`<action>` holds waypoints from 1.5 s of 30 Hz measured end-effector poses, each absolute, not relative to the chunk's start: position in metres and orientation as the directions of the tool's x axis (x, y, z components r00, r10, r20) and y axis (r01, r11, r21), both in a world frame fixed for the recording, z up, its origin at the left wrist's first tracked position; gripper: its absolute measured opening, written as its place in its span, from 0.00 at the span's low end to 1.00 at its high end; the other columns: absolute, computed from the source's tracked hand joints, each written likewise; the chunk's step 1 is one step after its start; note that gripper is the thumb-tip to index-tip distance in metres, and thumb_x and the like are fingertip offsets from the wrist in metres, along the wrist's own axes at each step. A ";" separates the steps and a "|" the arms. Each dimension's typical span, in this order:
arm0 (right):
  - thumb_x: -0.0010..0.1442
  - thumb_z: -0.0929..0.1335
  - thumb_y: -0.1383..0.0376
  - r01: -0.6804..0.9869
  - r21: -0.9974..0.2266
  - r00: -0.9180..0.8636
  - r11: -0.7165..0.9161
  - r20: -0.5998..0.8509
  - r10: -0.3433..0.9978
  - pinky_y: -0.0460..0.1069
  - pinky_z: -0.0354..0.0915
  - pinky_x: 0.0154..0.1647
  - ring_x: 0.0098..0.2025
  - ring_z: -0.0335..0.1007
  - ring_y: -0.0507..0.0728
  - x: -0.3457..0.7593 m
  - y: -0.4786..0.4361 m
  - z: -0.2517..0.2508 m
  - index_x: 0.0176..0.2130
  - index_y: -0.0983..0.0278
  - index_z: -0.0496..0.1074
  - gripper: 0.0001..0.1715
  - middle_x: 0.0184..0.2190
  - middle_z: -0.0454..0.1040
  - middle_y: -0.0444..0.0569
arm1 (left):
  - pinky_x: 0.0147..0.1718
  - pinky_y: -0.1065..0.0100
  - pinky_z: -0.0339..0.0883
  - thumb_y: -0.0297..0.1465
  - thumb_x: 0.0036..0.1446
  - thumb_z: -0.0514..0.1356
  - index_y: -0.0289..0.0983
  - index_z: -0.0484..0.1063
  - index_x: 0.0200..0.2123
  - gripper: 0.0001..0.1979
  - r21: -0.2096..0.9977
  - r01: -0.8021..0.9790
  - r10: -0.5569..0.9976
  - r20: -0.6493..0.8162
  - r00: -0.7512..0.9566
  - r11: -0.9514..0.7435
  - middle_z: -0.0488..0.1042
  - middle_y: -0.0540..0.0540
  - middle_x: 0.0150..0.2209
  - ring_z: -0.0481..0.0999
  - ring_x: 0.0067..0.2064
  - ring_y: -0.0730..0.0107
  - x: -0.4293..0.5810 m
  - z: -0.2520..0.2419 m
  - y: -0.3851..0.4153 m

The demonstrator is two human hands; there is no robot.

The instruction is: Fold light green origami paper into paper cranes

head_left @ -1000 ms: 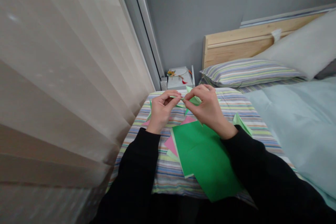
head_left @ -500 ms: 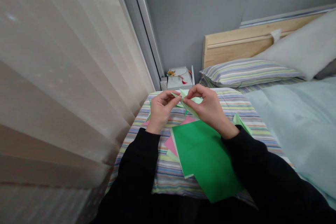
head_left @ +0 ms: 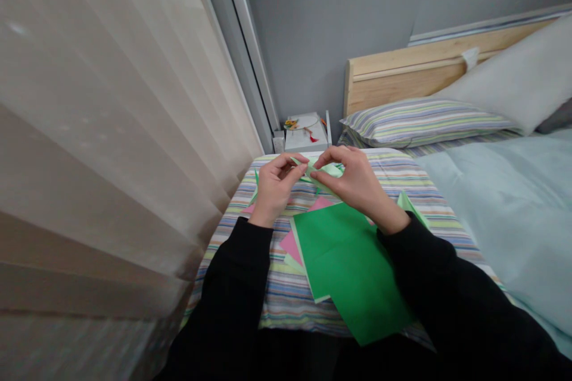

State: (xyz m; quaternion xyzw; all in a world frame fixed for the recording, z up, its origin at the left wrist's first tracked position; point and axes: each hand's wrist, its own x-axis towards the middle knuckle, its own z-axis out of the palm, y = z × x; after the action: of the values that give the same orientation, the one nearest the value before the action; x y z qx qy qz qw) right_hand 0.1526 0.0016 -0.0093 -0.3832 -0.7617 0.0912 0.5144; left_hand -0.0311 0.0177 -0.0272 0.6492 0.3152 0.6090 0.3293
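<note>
Between my hands is a small folded piece of pale green paper (head_left: 311, 170), held above the far part of the striped cloth. My left hand (head_left: 277, 183) pinches its pointed left end between thumb and fingers. My right hand (head_left: 351, 178) is closed on its right side, thumb and index finger meeting near the fold. The fingers partly cover the paper, so its full shape is hidden. Below my right hand lie dark green paper sheets (head_left: 344, 256), overlapping a pink sheet (head_left: 291, 246) that pokes out at their left.
A striped cloth (head_left: 277, 297) covers the surface before me. A folded light green paper (head_left: 411, 209) stands by my right forearm. A white bedside stand (head_left: 299, 141) holds a red tassel. A curtain (head_left: 134, 131) hangs at left; a bed with a striped pillow (head_left: 429, 122) is at right.
The right part of the pale green paper that stood up between my hands now lies lower and flatter. My right fingers have shifted slightly; my left hand is nearly still.
</note>
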 end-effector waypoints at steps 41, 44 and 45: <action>0.56 0.75 0.66 0.487 -0.531 -0.212 0.693 0.698 0.684 0.52 0.65 0.41 0.35 0.76 0.58 0.160 0.006 -0.008 0.30 0.62 0.74 0.06 0.30 0.79 0.46 | 0.35 0.69 0.69 0.31 0.54 0.70 0.38 0.83 0.35 0.05 0.807 0.051 0.808 0.585 0.069 -0.589 0.81 0.47 0.34 0.76 0.35 0.70 -0.028 -0.024 0.015; 0.56 0.75 0.66 0.484 -0.550 -0.201 0.681 0.687 0.698 0.53 0.65 0.42 0.37 0.75 0.58 0.159 0.006 -0.009 0.30 0.62 0.75 0.06 0.32 0.79 0.47 | 0.37 0.68 0.69 0.31 0.55 0.69 0.39 0.83 0.35 0.04 0.800 0.039 0.800 0.595 0.074 -0.598 0.81 0.48 0.35 0.77 0.36 0.70 -0.028 -0.024 0.015; 0.56 0.75 0.66 0.475 -0.563 -0.203 0.676 0.677 0.707 0.54 0.66 0.43 0.37 0.76 0.59 0.159 0.005 -0.008 0.30 0.62 0.75 0.06 0.32 0.79 0.47 | 0.38 0.68 0.70 0.31 0.55 0.69 0.39 0.83 0.35 0.04 0.799 0.035 0.799 0.596 0.078 -0.600 0.81 0.48 0.35 0.77 0.37 0.70 -0.027 -0.024 0.015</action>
State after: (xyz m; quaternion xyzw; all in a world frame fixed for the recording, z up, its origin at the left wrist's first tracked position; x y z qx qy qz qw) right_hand 0.1591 0.0054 -0.0085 -0.3856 -0.7667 0.1158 0.5000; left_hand -0.0275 0.0154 -0.0241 0.6621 0.3150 0.6014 0.3174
